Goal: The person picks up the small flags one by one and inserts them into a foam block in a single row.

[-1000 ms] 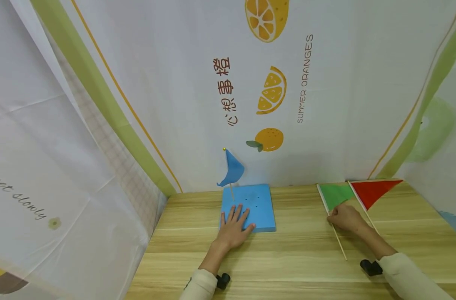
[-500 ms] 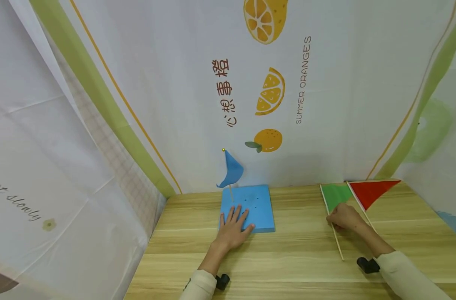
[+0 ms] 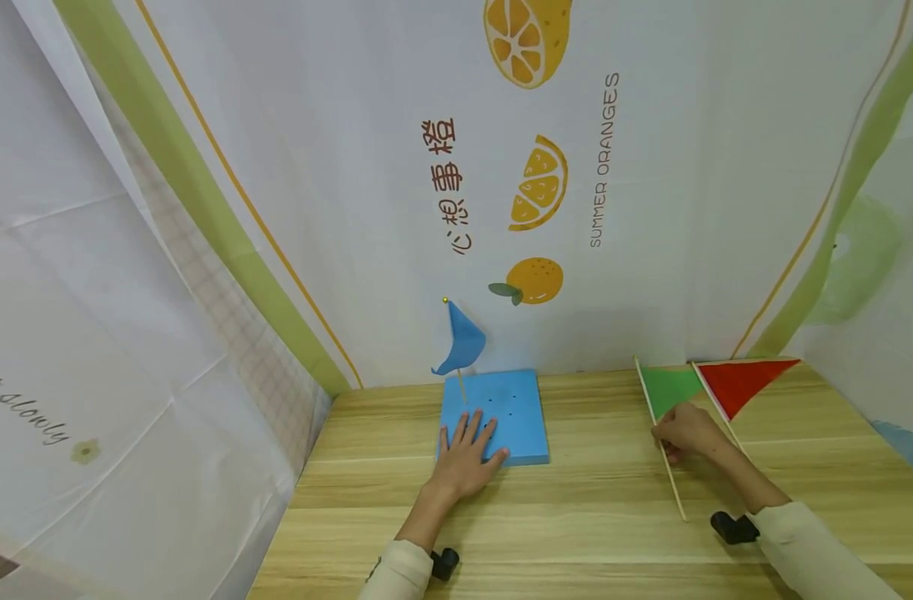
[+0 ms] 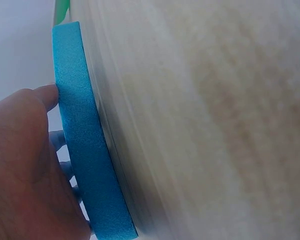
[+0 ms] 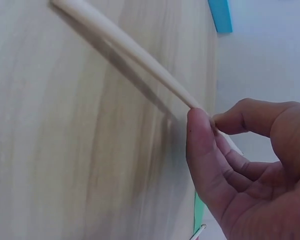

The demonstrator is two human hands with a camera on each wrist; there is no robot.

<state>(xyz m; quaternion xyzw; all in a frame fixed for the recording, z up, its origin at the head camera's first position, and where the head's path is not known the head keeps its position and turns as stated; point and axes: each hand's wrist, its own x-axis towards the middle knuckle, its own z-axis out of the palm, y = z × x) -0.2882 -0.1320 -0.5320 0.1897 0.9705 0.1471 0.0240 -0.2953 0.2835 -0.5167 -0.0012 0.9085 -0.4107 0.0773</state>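
Observation:
My left hand [image 3: 462, 465] lies with spread fingers on a blue foam block [image 3: 527, 429] that has several small holes in its top. A blue flag [image 3: 467, 340] on a thin stick stands in the block near its back left. Farther right, my right hand [image 3: 690, 431] pinches the wooden stick of a green flag [image 3: 666, 387] between thumb and fingers. In the right wrist view the stick [image 5: 135, 50] is slightly off the table, its shadow beside it. A red flag [image 3: 747, 383] lies just right of the green one, its stick partly hidden by my right hand.
The wood-grain table [image 3: 591, 508] ends at a white curtain [image 3: 381, 275] printed with oranges. Another curtain [image 3: 111, 292] hangs along the left side. A black wrist mount [image 3: 734, 528] sits under the right wrist, and a second black mount [image 3: 445, 564] beside the left.
The green flag's top has shifted a little left and up in the head view, with my right hand holding its stick. My left hand stays on the foam block.

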